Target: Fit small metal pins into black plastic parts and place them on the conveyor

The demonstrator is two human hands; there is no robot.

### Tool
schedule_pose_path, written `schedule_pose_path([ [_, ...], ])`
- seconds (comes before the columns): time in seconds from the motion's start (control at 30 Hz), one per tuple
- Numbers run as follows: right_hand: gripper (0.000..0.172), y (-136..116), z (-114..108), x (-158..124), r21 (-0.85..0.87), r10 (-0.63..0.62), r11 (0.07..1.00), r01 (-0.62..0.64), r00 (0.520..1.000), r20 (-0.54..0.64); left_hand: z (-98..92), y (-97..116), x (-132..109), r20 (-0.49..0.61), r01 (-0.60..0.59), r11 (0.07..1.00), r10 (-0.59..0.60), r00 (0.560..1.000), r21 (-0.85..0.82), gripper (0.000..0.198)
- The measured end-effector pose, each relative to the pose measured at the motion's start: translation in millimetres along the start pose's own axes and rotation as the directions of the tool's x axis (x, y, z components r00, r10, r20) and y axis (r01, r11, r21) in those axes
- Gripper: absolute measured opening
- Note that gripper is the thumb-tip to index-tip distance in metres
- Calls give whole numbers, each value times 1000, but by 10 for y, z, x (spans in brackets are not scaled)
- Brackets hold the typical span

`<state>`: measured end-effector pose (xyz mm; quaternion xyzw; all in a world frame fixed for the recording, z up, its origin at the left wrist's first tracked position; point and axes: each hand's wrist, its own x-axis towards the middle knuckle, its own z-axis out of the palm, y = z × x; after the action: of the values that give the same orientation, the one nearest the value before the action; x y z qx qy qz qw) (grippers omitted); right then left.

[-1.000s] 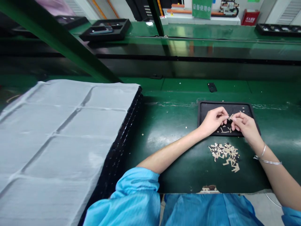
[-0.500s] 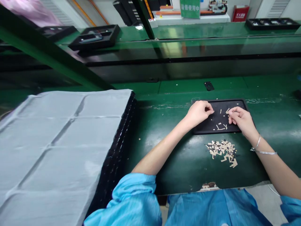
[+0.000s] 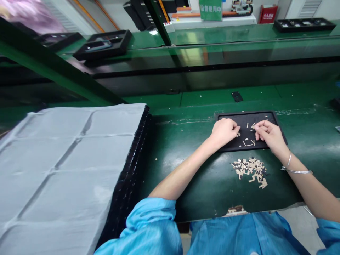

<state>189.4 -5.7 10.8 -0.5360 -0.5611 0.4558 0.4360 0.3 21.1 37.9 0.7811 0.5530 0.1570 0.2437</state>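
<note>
My left hand (image 3: pixel 225 131) rests on the left part of a small black tray (image 3: pixel 276 118), fingers curled with a small tan piece at the fingertips. My right hand (image 3: pixel 268 134) is over the tray's right part, its fingers pinched on a small tan strip. A few tan strips (image 3: pixel 248 142) lie loose in the tray between the hands. A pile of tan and dark small pieces (image 3: pixel 249 171) lies on the green bench just in front of the tray. A thin bangle (image 3: pixel 293 170) is on my right wrist.
A tall stack of black trays covered by a grey sheet (image 3: pixel 66 166) fills the left side. A small dark part (image 3: pixel 237 96) lies behind the tray. Black trays (image 3: pixel 102 44) sit on the raised green shelf, more at far right (image 3: pixel 304 24). A green beam (image 3: pixel 53 67) slants across.
The hands, joined over the tray's middle a second ago, have come apart. The left moved to the tray's left part; the right stays at the right.
</note>
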Motion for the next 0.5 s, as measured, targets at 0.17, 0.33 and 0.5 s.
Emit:
schedule_pose_path([
  [0.17,30,13,7,-3,9,-12,1000,12,1000,-7,60,15,-11,-123,-27,981,3,992,-193,4],
  [0.33,24,-10,52,-62,11,-45,999,45,998,-38,314,89,-69,45,-70,697,144,989,-714,19],
  [0.5,23,-38,65,-120,-65,-71,995,71,997,-5,412,94,-102,-9,-84,532,143,990,-843,30],
])
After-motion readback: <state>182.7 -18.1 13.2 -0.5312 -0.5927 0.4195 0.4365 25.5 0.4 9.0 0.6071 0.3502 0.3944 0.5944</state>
